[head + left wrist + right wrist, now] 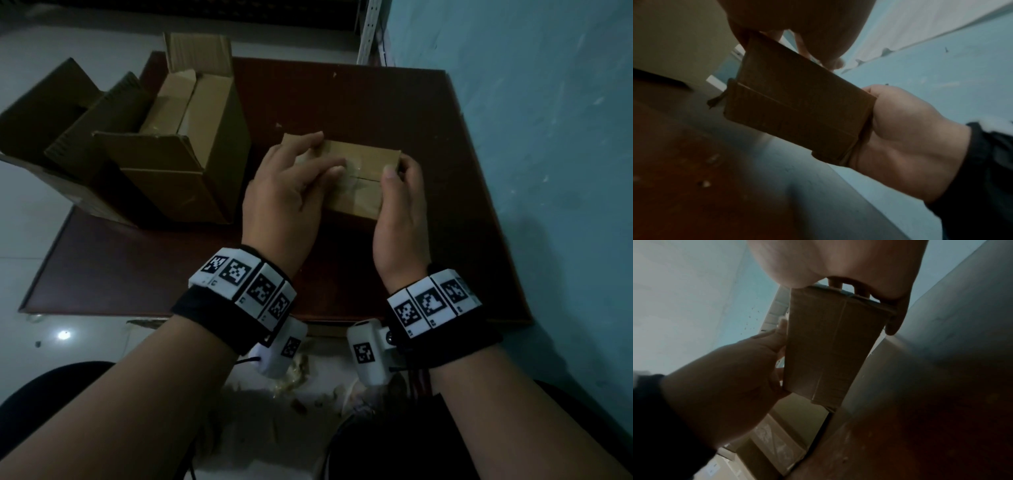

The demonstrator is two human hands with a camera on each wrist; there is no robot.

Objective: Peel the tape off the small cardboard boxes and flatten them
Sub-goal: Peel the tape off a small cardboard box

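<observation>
A small brown cardboard box (pixel 364 161) (pixel 797 104) (pixel 830 344) is held between both hands over the dark red table (pixel 342 274). Clear tape (pixel 354 173) runs along the seam of its top face. My left hand (pixel 294 185) (pixel 731 378) grips the box's left end, with its fingers lying over the top and the tape. My right hand (pixel 400 192) (pixel 906 138) grips the right end, thumb on the top edge and fingers round the far side. In the wrist views the box seems to hang clear of the table.
A large open carton (pixel 178 178) with small boxes (pixel 191 102) inside stands on the table's left part, flaps up. A blue wall (pixel 548 137) runs along the right edge. Crumpled tape scraps (pixel 294 373) lie on the floor below the near edge.
</observation>
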